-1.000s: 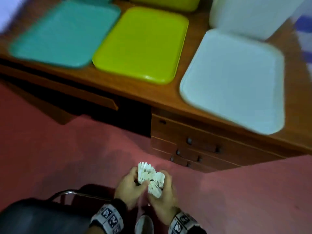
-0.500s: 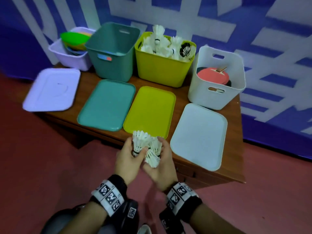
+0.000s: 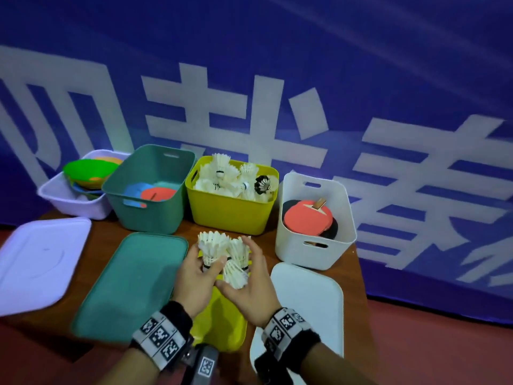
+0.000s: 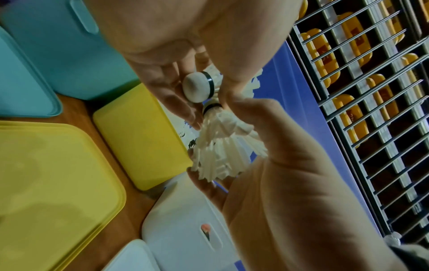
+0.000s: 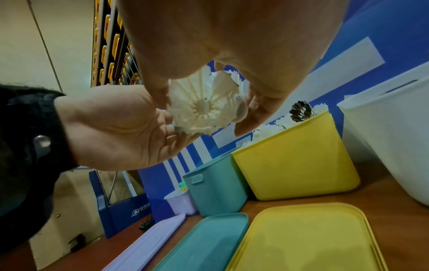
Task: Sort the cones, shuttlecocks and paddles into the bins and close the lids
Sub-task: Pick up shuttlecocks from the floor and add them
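Note:
Both hands cup a bunch of white shuttlecocks (image 3: pixel 222 257) above the yellow lid (image 3: pixel 222 320). My left hand (image 3: pixel 198 269) grips them from the left, its thumb over a cork base (image 4: pixel 197 89). My right hand (image 3: pixel 251 276) holds them from the right, with the feather skirts (image 5: pixel 204 104) between its curled fingers. Behind them stands the yellow bin (image 3: pixel 230 209), heaped with white shuttlecocks (image 3: pixel 227 179) and one black one (image 3: pixel 262 184). Red paddles (image 3: pixel 308 218) lie in the white bin (image 3: pixel 316 254). Coloured cones (image 3: pixel 88 169) fill the lilac bin (image 3: pixel 69 201).
The teal bin (image 3: pixel 147 209) holds blue and red flat pieces. On the wooden table (image 3: pixel 355 276) lie the lilac lid (image 3: pixel 39 262), teal lid (image 3: pixel 130 282) and white lid (image 3: pixel 308 298). A blue banner wall rises behind. Red floor lies to the right.
Both hands have risen from near the floor and moved forward over the table with the shuttlecocks; they now hang above the yellow lid, close to the yellow bin.

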Tool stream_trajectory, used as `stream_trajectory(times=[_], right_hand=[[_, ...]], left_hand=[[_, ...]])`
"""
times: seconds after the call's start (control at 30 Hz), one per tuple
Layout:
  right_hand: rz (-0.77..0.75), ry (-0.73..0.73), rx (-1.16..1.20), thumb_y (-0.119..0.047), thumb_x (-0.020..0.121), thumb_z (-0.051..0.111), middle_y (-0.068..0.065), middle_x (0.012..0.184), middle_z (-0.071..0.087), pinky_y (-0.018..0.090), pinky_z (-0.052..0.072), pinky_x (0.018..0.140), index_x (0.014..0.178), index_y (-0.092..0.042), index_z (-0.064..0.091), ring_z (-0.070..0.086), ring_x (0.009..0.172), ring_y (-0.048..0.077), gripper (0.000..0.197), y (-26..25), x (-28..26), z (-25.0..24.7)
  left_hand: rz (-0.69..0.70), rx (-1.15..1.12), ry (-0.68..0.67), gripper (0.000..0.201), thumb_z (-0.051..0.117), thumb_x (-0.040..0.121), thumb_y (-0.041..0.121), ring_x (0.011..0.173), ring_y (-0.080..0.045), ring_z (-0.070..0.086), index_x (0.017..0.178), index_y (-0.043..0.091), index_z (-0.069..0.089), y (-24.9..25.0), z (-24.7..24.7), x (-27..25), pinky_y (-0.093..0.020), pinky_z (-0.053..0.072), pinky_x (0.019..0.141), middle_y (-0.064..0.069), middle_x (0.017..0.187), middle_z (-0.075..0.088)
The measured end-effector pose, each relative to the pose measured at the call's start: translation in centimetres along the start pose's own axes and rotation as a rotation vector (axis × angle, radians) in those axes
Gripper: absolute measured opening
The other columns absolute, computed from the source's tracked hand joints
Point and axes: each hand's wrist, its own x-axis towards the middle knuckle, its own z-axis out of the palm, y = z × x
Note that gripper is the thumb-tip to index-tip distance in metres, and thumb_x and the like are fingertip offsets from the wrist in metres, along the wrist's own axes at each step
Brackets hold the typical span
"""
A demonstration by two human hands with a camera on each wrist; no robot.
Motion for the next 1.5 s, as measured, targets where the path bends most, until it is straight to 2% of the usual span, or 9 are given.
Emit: stream_trajectory(times=[0.27, 0.4, 0.57, 0.77, 0.93, 1.03, 1.23, 1.37, 1.5], right_hand=[[0.025, -0.026, 0.104, -0.06, 0.069, 0.081, -0.002, 0.139, 0.047, 0.048, 0.054, 0.094, 0.148, -0.05, 0.02, 0.058, 0.121, 0.017, 0.1, 1.8, 11.8, -0.5], [0.039, 0.012, 0.12, -0.063, 0.074, 0.076, -0.007, 0.148, 0.043, 0.044, 0.049, 0.103, 0.149, -0.05, 0.019, 0.047, 0.133, 0.008, 0.095, 2.3, 14.9, 0.0], [0.063, 0.089, 0.065, -0.058, 0.083, 0.069, -0.021, 0.154, 0.029, 0.041, 0.04, 0.112, 0.146, -0.053, 0.02, 0.034, 0.14, 0.005, 0.08, 2.1, 18.6, 0.1], [0.138, 0.209, -0.075, -0.042, 0.082, 0.067, -0.017, 0.151, 0.034, 0.04, 0.041, 0.108, 0.145, -0.053, 0.019, 0.036, 0.137, 0.011, 0.08, 1.7, 24.3, 0.1], [0.251, 0.22, -0.17, -0.045, 0.074, 0.061, 0.003, 0.104, 0.051, 0.048, 0.056, 0.081, 0.142, -0.058, 0.014, 0.054, 0.076, 0.012, 0.084, 2.3, 29.3, 0.1], [0.317, 0.217, -0.209, -0.043, 0.073, 0.057, 0.007, 0.103, 0.056, 0.043, 0.056, 0.077, 0.14, -0.06, 0.013, 0.054, 0.064, 0.016, 0.083, 2.5, 31.6, 0.1], [0.397, 0.195, -0.387, -0.031, 0.09, 0.062, 0.003, 0.125, 0.049, 0.037, 0.051, 0.088, 0.152, -0.046, 0.012, 0.064, 0.096, 0.023, 0.081, 2.7, 33.9, 0.6], [0.317, 0.159, -0.482, -0.041, 0.087, 0.063, -0.004, 0.132, 0.044, 0.035, 0.05, 0.096, 0.131, -0.036, 0.052, 0.058, 0.109, 0.015, 0.045, 3.1, 33.7, 2.3], [0.239, 0.109, -0.561, -0.051, 0.083, 0.067, -0.008, 0.134, 0.039, 0.027, 0.049, 0.087, 0.12, -0.033, 0.061, 0.057, 0.107, 0.01, 0.041, 2.9, 33.1, 4.4]], left_hand=[[-0.007, 0.003, 0.013, 0.03, 0.072, 0.09, 0.017, 0.1, -0.02, 0.072, 0.117, 0.024, 0.061, 3.1, 0.9, 10.5, -0.055, 0.058, 0.083, 0.002, 0.109, 0.075], [-0.012, 0.006, 0.01, 0.03, 0.072, 0.09, 0.016, 0.1, -0.022, 0.072, 0.116, 0.025, 0.061, 3.1, 0.6, 13.9, -0.053, 0.058, 0.085, 0.002, 0.108, 0.075], [0.002, 0.109, 0.022, 0.039, 0.075, 0.074, 0.045, 0.098, -0.018, 0.072, 0.109, 0.039, 0.06, 2.6, -1.0, 19.5, -0.053, 0.057, 0.085, 0.007, 0.107, 0.074], [0.054, 0.282, 0.151, 0.026, 0.073, 0.089, 0.022, 0.094, -0.024, 0.066, 0.106, 0.024, 0.053, 4.2, -1.9, 27.5, -0.034, 0.049, 0.079, 0.004, 0.099, 0.068], [-0.007, 0.383, 0.139, 0.037, 0.068, 0.091, 0.024, 0.099, -0.035, 0.065, 0.118, 0.011, 0.046, 3.1, -1.3, 32.9, -0.039, 0.05, 0.082, -0.009, 0.108, 0.067], [-0.037, 0.452, 0.037, 0.043, 0.066, 0.092, 0.026, 0.108, -0.036, 0.063, 0.125, 0.011, 0.044, 1.9, -1.1, 34.5, -0.041, 0.051, 0.09, -0.014, 0.121, 0.066], [0.029, 0.62, -0.058, 0.046, 0.064, 0.093, 0.037, 0.099, -0.035, 0.066, 0.128, 0.015, 0.043, 0.3, -0.7, 35.8, -0.042, 0.055, 0.081, -0.011, 0.112, 0.069], [0.118, 0.623, -0.038, 0.039, 0.061, 0.094, 0.035, 0.094, -0.037, 0.065, 0.123, 0.014, 0.047, 0.6, -1.2, 37.3, -0.04, 0.052, 0.074, -0.012, 0.105, 0.07], [0.109, 0.658, -0.084, 0.026, 0.06, 0.093, 0.04, 0.079, -0.034, 0.064, 0.104, 0.02, 0.048, 0.1, -2.4, 38.3, -0.039, 0.051, 0.068, -0.006, 0.084, 0.067]])
